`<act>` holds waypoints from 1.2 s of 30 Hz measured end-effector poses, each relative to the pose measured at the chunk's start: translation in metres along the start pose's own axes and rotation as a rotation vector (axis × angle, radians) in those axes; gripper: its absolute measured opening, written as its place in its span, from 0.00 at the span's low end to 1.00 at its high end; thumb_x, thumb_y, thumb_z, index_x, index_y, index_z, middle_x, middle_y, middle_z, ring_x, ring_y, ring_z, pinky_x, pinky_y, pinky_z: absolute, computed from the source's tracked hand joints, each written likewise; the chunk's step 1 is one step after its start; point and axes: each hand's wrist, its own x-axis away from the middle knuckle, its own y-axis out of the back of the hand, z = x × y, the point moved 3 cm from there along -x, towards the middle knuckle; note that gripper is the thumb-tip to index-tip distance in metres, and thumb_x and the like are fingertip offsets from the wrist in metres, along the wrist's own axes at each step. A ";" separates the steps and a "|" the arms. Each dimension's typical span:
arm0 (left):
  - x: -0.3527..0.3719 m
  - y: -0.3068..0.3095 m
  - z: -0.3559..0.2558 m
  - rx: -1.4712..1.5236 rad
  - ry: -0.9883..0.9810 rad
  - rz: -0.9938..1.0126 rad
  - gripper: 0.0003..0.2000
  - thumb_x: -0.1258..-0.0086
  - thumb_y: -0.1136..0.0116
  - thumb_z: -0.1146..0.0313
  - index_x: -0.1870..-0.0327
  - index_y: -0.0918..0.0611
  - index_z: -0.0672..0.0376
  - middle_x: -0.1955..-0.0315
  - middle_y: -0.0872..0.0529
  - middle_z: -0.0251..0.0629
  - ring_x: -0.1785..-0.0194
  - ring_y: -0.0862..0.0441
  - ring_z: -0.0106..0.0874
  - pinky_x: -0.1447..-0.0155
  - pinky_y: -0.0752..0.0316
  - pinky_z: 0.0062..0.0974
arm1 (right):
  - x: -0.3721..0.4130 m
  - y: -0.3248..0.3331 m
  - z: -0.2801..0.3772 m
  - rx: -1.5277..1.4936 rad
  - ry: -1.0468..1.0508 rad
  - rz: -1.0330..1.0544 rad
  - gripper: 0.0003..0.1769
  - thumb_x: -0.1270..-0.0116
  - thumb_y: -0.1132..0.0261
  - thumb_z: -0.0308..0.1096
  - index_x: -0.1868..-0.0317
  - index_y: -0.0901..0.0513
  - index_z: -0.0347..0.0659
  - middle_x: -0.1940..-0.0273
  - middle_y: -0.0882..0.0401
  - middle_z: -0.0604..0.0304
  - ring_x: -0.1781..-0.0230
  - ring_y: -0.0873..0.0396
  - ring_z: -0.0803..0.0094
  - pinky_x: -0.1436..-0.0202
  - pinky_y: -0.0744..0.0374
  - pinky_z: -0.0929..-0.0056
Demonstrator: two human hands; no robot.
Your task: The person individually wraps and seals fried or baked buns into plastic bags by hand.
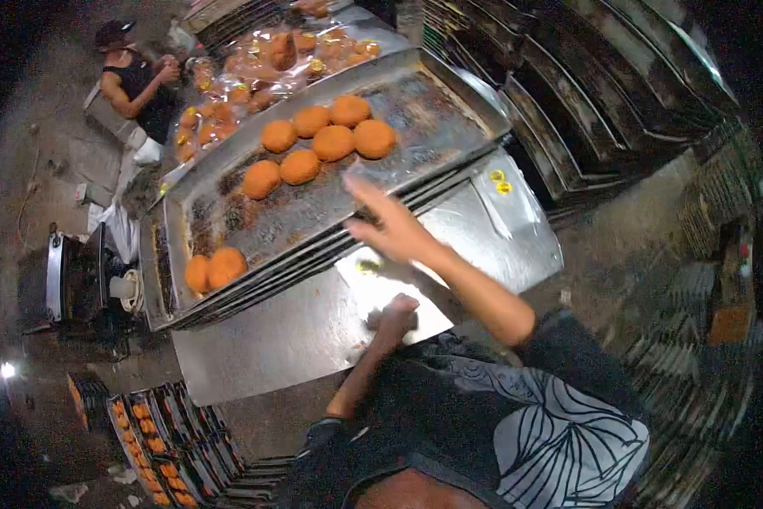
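Note:
My right hand [390, 225] reaches over the near edge of a large metal baking tray [296, 225], fingers stretched and apart, holding nothing. Just beyond its fingertips, several round orange-brown buns [334, 143] sit grouped on the tray. Two more buns [226, 269] lie at the tray's near left corner. My left hand [396, 318] is lower down, over the metal tabletop [262, 356], and its fingers look curled in. Blur hides what they hold, if anything. By that hand is a bright white sheet or bag [373, 284], washed out by glare; a yellow mark [368, 266] shows at its top.
More trays are stacked under the top one. Clear bags of buns [271, 64] lie behind it, near a seated person [135, 89]. A clear wrapper with yellow labels [502, 182] lies at right. Dark trays [585, 85] stand upper right; bun-filled racks [148, 441] stand lower left.

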 end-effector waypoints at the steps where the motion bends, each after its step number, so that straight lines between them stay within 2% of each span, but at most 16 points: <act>1: -0.002 0.015 -0.021 -0.007 0.005 -0.018 0.11 0.43 0.47 0.63 0.69 0.21 0.63 0.77 0.22 0.35 0.71 0.25 0.29 0.63 0.28 0.25 | 0.053 0.003 -0.007 -0.140 -0.490 0.256 0.22 0.42 0.43 0.38 0.50 0.29 0.34 0.54 0.25 0.50 0.52 0.28 0.61 0.48 0.32 0.66; 2: -0.004 0.024 -0.024 0.023 0.153 0.022 0.12 0.40 0.49 0.62 0.67 0.21 0.63 0.74 0.21 0.36 0.69 0.24 0.28 0.62 0.28 0.24 | 0.115 -0.007 -0.034 -0.167 -0.903 0.491 0.15 0.41 0.45 0.36 0.60 0.22 0.34 0.67 0.20 0.55 0.64 0.23 0.70 0.57 0.27 0.72; 5: -0.019 0.035 -0.047 0.572 0.571 0.056 0.18 0.37 0.51 0.56 0.60 0.22 0.65 0.67 0.19 0.39 0.64 0.23 0.27 0.56 0.29 0.22 | 0.185 -0.006 -0.029 -0.219 -0.789 0.555 0.10 0.42 0.44 0.31 0.64 0.22 0.34 0.72 0.21 0.56 0.71 0.25 0.74 0.64 0.27 0.74; 7: -0.041 0.037 -0.076 0.055 0.438 0.332 0.18 0.38 0.49 0.56 0.61 0.22 0.65 0.66 0.20 0.38 0.64 0.24 0.28 0.56 0.30 0.24 | 0.201 -0.007 -0.041 -0.126 -0.773 0.565 0.09 0.42 0.42 0.32 0.65 0.22 0.35 0.74 0.23 0.54 0.73 0.25 0.70 0.66 0.28 0.72; 11: -0.039 0.019 -0.076 0.544 0.800 0.105 0.12 0.41 0.44 0.63 0.67 0.21 0.65 0.76 0.20 0.36 0.72 0.25 0.22 0.66 0.30 0.22 | 0.207 0.012 -0.024 -0.152 -0.778 0.384 0.10 0.42 0.42 0.33 0.63 0.25 0.35 0.77 0.26 0.48 0.79 0.29 0.65 0.72 0.30 0.69; 15: -0.033 0.007 -0.070 0.288 0.499 0.146 0.10 0.42 0.43 0.65 0.69 0.21 0.64 0.77 0.20 0.35 0.73 0.26 0.20 0.69 0.30 0.19 | 0.220 0.003 -0.011 0.235 -0.842 0.096 0.14 0.38 0.46 0.32 0.52 0.31 0.36 0.84 0.31 0.51 0.86 0.31 0.68 0.81 0.32 0.71; 19: -0.062 0.042 -0.105 0.265 0.119 -0.068 0.07 0.46 0.40 0.69 0.71 0.22 0.61 0.81 0.26 0.33 0.76 0.30 0.23 0.72 0.35 0.21 | 0.182 -0.011 -0.009 -0.736 -1.330 0.194 0.17 0.35 0.52 0.36 0.49 0.31 0.37 0.84 0.28 0.61 0.90 0.33 0.78 0.91 0.37 0.85; 20: -0.058 0.049 -0.117 0.268 0.013 -0.087 0.06 0.47 0.41 0.71 0.71 0.22 0.61 0.80 0.27 0.34 0.76 0.30 0.25 0.72 0.35 0.22 | 0.153 -0.022 -0.009 -1.458 -1.572 -0.468 0.20 0.35 0.52 0.38 0.48 0.33 0.34 0.78 0.26 0.61 0.87 0.32 0.81 0.90 0.36 0.85; 23: -0.068 0.094 -0.137 0.043 -0.069 -0.177 0.12 0.49 0.40 0.78 0.63 0.24 0.59 0.74 0.26 0.33 0.71 0.27 0.26 0.69 0.31 0.22 | 0.067 -0.025 -0.006 -1.209 -0.755 -0.404 0.38 0.41 0.52 0.58 0.40 0.42 0.34 0.44 0.36 0.48 0.47 0.33 0.60 0.51 0.28 0.66; 24: -0.070 0.115 -0.147 0.687 0.237 -0.354 0.25 0.47 0.41 0.75 0.47 0.34 0.58 0.62 0.27 0.36 0.63 0.26 0.29 0.60 0.29 0.24 | 0.038 -0.037 0.013 -1.515 -0.528 -0.344 0.44 0.45 0.49 0.60 0.38 0.46 0.35 0.37 0.48 0.52 0.39 0.43 0.63 0.42 0.37 0.67; 27: -0.069 0.190 -0.144 1.410 0.054 -0.493 0.25 0.35 0.55 0.61 0.39 0.44 0.56 0.45 0.36 0.47 0.48 0.31 0.37 0.45 0.33 0.34 | 0.033 -0.124 0.019 -1.891 -0.850 -0.131 0.31 0.40 0.47 0.50 0.41 0.39 0.40 0.49 0.30 0.53 0.51 0.29 0.64 0.52 0.26 0.68; 29: -0.044 0.242 -0.104 1.857 -0.286 -0.078 0.19 0.33 0.58 0.63 0.43 0.37 0.57 0.50 0.30 0.45 0.54 0.27 0.35 0.45 0.32 0.37 | -0.001 -0.139 0.043 -1.131 -0.569 0.338 0.21 0.39 0.46 0.41 0.49 0.31 0.38 0.59 0.23 0.56 0.58 0.25 0.68 0.59 0.23 0.71; 31: -0.021 0.287 -0.117 1.319 -0.080 -0.950 0.18 0.33 0.60 0.62 0.44 0.36 0.59 0.51 0.29 0.45 0.53 0.28 0.35 0.43 0.35 0.39 | -0.071 -0.130 0.009 0.070 -0.048 0.444 0.26 0.43 0.41 0.40 0.48 0.33 0.33 0.61 0.25 0.43 0.55 0.26 0.57 0.54 0.28 0.60; 32: -0.013 0.307 -0.131 1.275 -0.047 -1.082 0.18 0.33 0.60 0.62 0.45 0.36 0.60 0.51 0.30 0.45 0.50 0.30 0.35 0.42 0.37 0.40 | -0.099 -0.131 -0.006 0.265 -0.054 0.172 0.29 0.47 0.38 0.43 0.46 0.33 0.42 0.53 0.30 0.45 0.53 0.30 0.55 0.49 0.31 0.63; 35: 0.014 0.344 -0.143 1.291 -0.045 -1.289 0.23 0.36 0.60 0.61 0.42 0.41 0.61 0.47 0.36 0.47 0.41 0.39 0.43 0.39 0.42 0.49 | -0.133 -0.166 -0.127 1.171 -0.076 0.449 0.23 0.47 0.42 0.39 0.48 0.31 0.50 0.52 0.33 0.44 0.51 0.32 0.54 0.50 0.30 0.59; 36: 0.024 0.355 -0.141 1.296 -0.072 -1.314 0.24 0.37 0.59 0.61 0.42 0.42 0.62 0.47 0.36 0.48 0.41 0.40 0.45 0.39 0.44 0.50 | -0.142 -0.166 -0.136 0.829 -0.122 0.427 0.15 0.46 0.46 0.35 0.57 0.27 0.39 0.58 0.26 0.48 0.59 0.27 0.55 0.55 0.29 0.59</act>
